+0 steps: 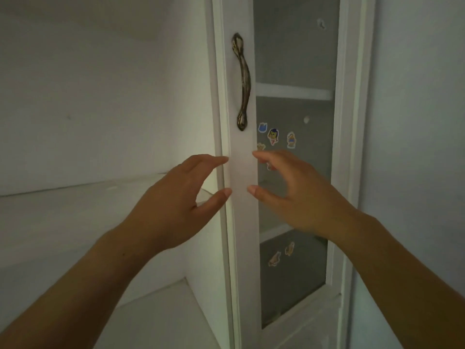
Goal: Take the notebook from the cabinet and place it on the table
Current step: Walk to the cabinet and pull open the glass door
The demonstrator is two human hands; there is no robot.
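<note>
A tall white wooden cabinet door (242, 222) with a frosted glass panel (294, 59) stands upright, its long axis vertical and its painted frame smooth and matt. On the frame's left stile sits a curved antique-bronze metal handle (242, 81), also running vertically, with leaf-shaped ends. Both hands are raised in front of the stile below the handle. The left hand (176, 202) is spread open, thumb and forefinger apart, its fingertips at the stile's left edge; whether they touch the wood cannot be told. The right hand (297, 192) is likewise open and empty, fingers curved, slightly blurred, its fingertips near the stile's right edge in front of the glass. Small cartoon stickers (273, 136) are stuck on the glass above the right hand, and two tan ones (281, 254) lower down; no writing on them can be read. Behind the glass, pale white shelves (294, 93) show dimly. To the left, an open white compartment (75, 96) with a plain shelf board (63, 210) lies in dim light. The notebook does not show anywhere in this view.
</note>
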